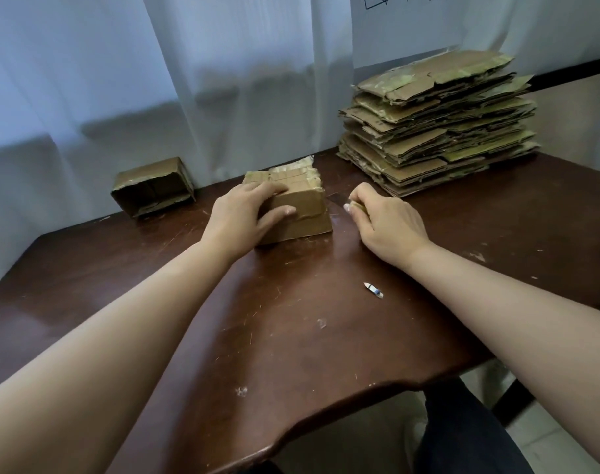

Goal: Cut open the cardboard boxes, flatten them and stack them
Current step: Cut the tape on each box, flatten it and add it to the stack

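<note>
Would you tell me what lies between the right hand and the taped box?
Head view: only the knife blade held by the right hand bridges bare table toward the taped box.

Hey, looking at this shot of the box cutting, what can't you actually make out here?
Head view, the only one:
- The knife: the right hand hides its handle; only a dark blade shows.
- The taped box: its left side sits behind the left hand.
- The paper sign: its writing is cut off by the top edge.
- The small white scrap on the table: too small to identify.
</note>
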The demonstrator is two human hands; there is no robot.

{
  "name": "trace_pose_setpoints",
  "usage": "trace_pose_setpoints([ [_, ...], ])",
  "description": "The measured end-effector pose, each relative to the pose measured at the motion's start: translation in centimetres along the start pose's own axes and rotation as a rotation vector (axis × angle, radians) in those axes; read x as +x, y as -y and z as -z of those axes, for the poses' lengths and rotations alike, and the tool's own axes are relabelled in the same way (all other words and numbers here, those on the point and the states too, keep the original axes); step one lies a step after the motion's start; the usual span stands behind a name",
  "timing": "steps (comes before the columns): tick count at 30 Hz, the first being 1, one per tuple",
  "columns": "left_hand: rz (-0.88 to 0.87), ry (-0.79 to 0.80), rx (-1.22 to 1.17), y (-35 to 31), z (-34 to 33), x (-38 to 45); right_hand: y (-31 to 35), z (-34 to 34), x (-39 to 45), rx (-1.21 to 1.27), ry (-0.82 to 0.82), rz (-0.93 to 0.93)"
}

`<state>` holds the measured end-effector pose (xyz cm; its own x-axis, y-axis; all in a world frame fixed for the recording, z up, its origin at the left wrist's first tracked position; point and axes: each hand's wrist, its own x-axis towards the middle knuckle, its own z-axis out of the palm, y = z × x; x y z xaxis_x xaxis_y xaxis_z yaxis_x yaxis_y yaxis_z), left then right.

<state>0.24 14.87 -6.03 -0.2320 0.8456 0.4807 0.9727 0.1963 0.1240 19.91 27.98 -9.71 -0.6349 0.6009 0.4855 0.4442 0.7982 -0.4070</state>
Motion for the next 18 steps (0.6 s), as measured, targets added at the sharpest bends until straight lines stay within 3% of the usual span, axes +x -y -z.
trace_pose_setpoints([
  [18, 0.064, -0.106, -0.075, 0.0, -1.2, 0.5, 0.0, -0.4, 0.4, -0.169, 0.099, 0.068],
])
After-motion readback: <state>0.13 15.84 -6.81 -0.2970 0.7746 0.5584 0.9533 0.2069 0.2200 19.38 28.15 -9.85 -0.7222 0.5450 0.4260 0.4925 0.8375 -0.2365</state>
